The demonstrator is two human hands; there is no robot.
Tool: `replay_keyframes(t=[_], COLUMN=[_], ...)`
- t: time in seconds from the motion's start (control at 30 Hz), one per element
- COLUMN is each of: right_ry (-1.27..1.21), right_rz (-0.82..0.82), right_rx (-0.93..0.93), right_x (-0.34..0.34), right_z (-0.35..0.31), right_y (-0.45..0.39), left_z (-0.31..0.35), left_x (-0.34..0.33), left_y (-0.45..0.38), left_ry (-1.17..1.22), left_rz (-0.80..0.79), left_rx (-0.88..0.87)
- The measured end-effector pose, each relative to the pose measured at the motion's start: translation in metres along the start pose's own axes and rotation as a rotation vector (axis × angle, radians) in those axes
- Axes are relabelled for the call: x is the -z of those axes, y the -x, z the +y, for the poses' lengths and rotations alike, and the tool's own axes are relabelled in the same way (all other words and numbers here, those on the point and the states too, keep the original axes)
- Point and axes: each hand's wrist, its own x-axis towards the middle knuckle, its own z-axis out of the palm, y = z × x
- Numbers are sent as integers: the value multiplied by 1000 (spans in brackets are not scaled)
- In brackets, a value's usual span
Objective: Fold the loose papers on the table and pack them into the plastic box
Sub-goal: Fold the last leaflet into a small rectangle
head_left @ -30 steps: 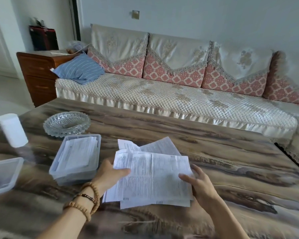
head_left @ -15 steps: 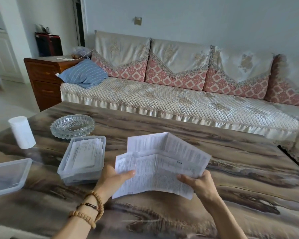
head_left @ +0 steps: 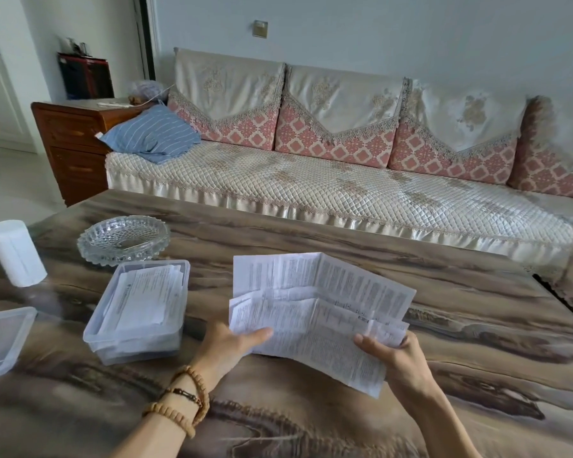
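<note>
Left hand (head_left: pixel 227 342) and right hand (head_left: pixel 392 353) pinch printed sheets (head_left: pixel 315 312) above table (head_left: pixel 460 342). Risk: loosely stacked sheets slip apart, fold skews, oversized bundle jams in nearly full plastic box (head_left: pixel 139 338).

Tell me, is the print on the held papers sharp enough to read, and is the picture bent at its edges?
Head view: the papers show lines of print, too small and soft to read; the sofa and table edge curve from the wide lens; soft daylight, no hard glare.

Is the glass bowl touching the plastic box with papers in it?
Apart. The head view shows a strip of table between the glass bowl and the plastic box.
</note>
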Motion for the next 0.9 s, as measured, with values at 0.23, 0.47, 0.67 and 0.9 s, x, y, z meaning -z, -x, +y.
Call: replay_keyframes(t=[0.23, 0.47, 0.67, 0.9], right_ry=[-1, 43, 86, 687], right_rz=[53, 34, 64, 418], right_rx=[63, 15, 17, -82], right_x=[21, 25, 28, 12], right_z=[-13, -1, -17, -21], right_y=[-4, -14, -20, -35], left_z=[13, 11, 14, 6], left_x=[-11, -20, -22, -16], left_y=[-9, -23, -25, -10], left_ry=[82, 88, -111, -294], left_rz=[7, -125, -1, 39], left_rx=[-138, -44, -58, 58])
